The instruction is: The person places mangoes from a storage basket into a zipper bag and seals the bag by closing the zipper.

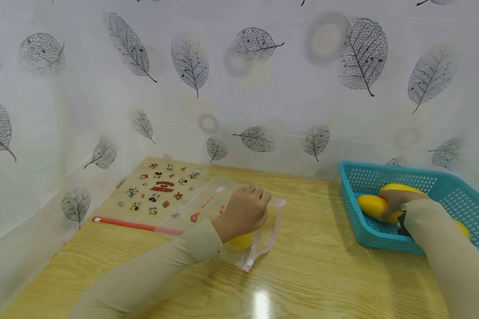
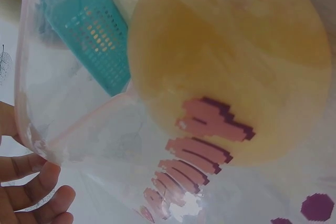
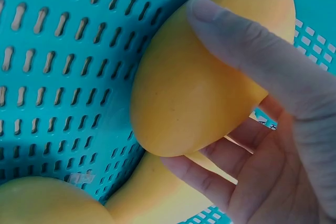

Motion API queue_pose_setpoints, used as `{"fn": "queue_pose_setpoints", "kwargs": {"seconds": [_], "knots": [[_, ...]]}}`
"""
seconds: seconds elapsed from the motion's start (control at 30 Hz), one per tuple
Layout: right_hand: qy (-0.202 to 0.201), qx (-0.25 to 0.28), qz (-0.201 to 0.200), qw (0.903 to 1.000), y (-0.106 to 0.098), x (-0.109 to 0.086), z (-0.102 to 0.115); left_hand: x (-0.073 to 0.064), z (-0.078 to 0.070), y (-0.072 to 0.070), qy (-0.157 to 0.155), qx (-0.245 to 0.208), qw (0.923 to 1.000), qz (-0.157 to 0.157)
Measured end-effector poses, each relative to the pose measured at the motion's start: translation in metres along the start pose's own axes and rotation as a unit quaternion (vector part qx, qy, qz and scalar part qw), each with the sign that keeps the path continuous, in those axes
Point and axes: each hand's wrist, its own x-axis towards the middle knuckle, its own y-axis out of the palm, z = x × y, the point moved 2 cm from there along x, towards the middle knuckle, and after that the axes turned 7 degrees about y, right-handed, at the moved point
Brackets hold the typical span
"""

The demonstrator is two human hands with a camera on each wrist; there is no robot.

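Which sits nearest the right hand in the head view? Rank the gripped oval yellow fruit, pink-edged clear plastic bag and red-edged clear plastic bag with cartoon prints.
1. Oval yellow fruit: held by the right hand.
2. Pink-edged bag: centre, held by the left hand.
3. Red-edged bag: farthest left.

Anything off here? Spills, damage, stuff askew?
Nothing serious stands out. The pink-edged bag lies partly over the red-edged bag, slightly untidy. The yellow fruit in the right hand shows no visible damage, the blue basket stands upright, and I see no spill on the table.
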Motion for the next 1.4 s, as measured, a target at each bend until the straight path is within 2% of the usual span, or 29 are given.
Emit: {"fn": "queue_pose_setpoints", "kwargs": {"seconds": [0.4,0.83,1.07,1.4], "knots": [[-0.010,0.007,-0.030,0.9995,-0.001,0.005,-0.002,0.000,-0.001,0.000,0.004,0.002,1.0000,-0.002],[0.002,0.051,-0.029,0.9983,-0.010,-0.005,-0.003,0.000,-0.002,-0.001,0.006,0.004,1.0000,-0.005],[-0.004,0.008,-0.043,0.9990,-0.018,-0.013,0.000,0.000,-0.002,-0.001,0.004,-0.003,1.0000,-0.002],[-0.037,-0.034,-0.090,0.9947,-0.027,-0.021,0.002,0.000,-0.002,0.000,0.004,-0.003,1.0000,-0.001]]}}
